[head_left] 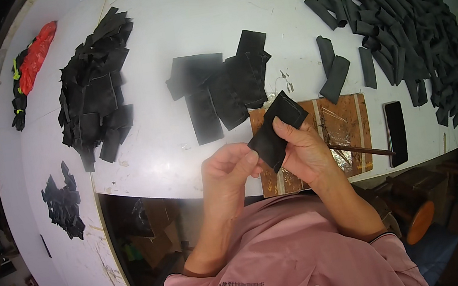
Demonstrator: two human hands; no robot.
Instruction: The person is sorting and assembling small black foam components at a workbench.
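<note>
A rectangular piece of black fabric (pixel 278 131) with a pale stitched line near its far end is held up between my hands. My left hand (pixel 231 166) pinches its lower left corner between thumb and fingers. Gripping its right side is my right hand (pixel 305 146), thumb on top and the other fingers hidden underneath. Below the hands lies a worn brown board (pixel 350 119). A thin dark stick (pixel 363 149) crosses the board, one end at my right hand; whether the hand touches it, I cannot tell.
On the white table (pixel 168 170), loose flat black pieces (pixel 221 91) overlap beyond the hands. A taller stack (pixel 94 92) and a small heap (pixel 63 203) are at left. Rolled black tubes (pixel 401 28) pile up at right. A phone (pixel 396 133) lies right of the board; a red bundle (pixel 38 56) far left.
</note>
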